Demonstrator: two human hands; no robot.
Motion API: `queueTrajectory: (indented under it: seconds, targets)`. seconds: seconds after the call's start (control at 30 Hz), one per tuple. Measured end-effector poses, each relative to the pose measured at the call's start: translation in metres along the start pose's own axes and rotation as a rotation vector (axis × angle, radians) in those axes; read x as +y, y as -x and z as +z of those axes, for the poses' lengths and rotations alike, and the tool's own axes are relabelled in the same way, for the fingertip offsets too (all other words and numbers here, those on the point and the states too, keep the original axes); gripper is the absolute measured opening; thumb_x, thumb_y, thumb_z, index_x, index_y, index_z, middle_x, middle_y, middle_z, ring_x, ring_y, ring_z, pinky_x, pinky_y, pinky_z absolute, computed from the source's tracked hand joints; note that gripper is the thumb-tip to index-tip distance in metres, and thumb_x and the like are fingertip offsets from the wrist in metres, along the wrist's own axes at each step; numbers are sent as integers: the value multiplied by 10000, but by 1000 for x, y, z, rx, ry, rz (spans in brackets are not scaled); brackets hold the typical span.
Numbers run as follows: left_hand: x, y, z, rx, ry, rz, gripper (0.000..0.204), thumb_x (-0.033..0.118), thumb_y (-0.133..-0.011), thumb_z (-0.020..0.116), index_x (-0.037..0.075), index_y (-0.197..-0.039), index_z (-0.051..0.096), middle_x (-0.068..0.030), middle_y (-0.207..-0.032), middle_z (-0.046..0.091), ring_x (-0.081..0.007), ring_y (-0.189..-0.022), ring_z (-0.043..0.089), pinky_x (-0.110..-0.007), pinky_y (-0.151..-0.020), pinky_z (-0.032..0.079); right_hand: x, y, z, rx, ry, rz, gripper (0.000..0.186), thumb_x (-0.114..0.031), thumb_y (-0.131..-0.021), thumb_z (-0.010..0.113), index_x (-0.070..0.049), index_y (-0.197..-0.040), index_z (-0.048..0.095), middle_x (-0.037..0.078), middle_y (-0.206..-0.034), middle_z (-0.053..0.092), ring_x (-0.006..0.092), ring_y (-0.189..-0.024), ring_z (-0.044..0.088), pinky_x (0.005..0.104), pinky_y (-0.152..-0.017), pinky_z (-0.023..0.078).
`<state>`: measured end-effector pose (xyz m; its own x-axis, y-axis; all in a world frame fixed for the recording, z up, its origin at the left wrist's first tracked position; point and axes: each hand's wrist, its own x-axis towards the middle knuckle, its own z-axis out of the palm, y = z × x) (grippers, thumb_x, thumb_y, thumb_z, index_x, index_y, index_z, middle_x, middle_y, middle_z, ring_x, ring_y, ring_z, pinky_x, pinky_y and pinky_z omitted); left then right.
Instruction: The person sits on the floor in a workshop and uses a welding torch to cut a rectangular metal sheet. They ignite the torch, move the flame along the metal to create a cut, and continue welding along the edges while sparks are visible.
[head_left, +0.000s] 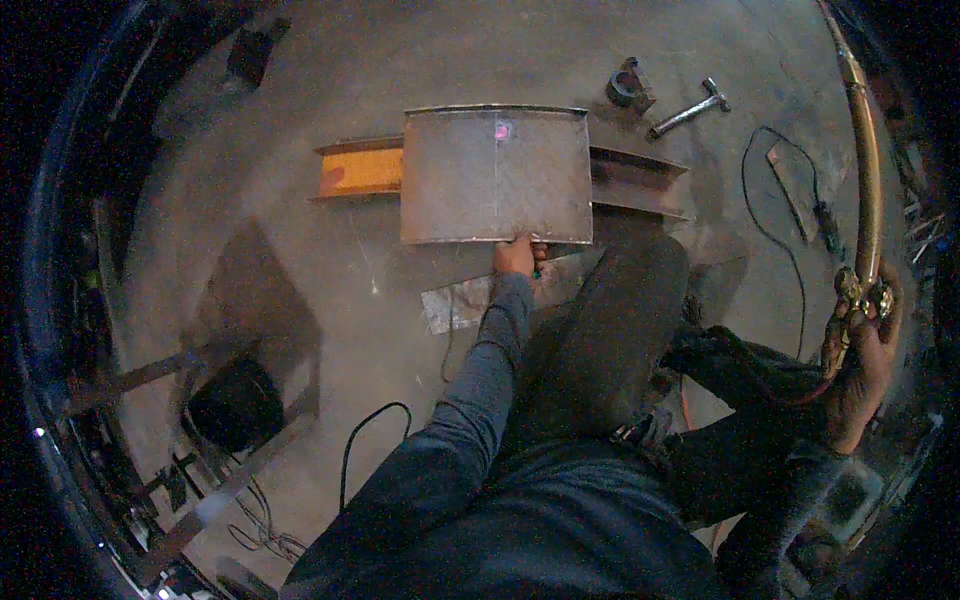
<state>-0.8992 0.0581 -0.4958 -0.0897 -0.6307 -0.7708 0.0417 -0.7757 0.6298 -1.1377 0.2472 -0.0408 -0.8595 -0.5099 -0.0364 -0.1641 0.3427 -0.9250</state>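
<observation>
A wide, grey-brown steel piece (455,180) with flanged near and far edges lies across a steel beam (360,172), whose left end is orange and right end dark. A small pink glowing spot shows near its far edge, beside a thin line running down the middle. My left hand (515,257) is closed at the near edge, its fingertips partly hidden; a bit of green shows beside it. Off to the right, my right hand (868,365) is wrapped round the valve end of a long brass gas torch (868,180), which points away from me.
A hammer (690,108) and a ring-shaped metal part (628,88) lie at the far right. A black cable (745,185) loops over the floor near a flat metal strip (788,195). Under my left wrist lies a pale metal plate (465,303). A dark round container (235,408) stands left.
</observation>
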Motion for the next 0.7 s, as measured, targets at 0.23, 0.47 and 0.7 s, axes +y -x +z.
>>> queueTrajectory:
  seconds: [0.23, 0.47, 0.7]
  targets:
    - [19, -24, -20, -10, -22, 4, 219, 178, -960, 608, -38, -921, 623, -145, -728, 706, -200, -471, 595, -357, -398, 443, 10, -12, -15, -33, 143, -117, 641, -191, -885, 673, -96, -1470, 432, 103, -1077, 651, 85, -739, 593, 191, -578, 478]
    - [22, -19, -20, -62, -103, 34, 240, 203, -983, 605, -29, -923, 619, -152, -788, 723, -190, -515, 603, -356, -410, 445, -17, -9, 26, -30, 258, -257, 622, -194, -855, 679, -67, -1428, 473, 85, -1021, 660, 74, -711, 580, 180, -578, 467]
    - [35, 0, -22, -126, -175, 18, 302, 254, -1013, 576, -39, -947, 612, -135, -802, 727, -182, -550, 609, -360, -437, 475, -20, -23, 62, -361, 89, -1, 463, -12, -916, 608, -143, -1357, 555, 31, -912, 671, 72, -666, 577, 199, -532, 428]
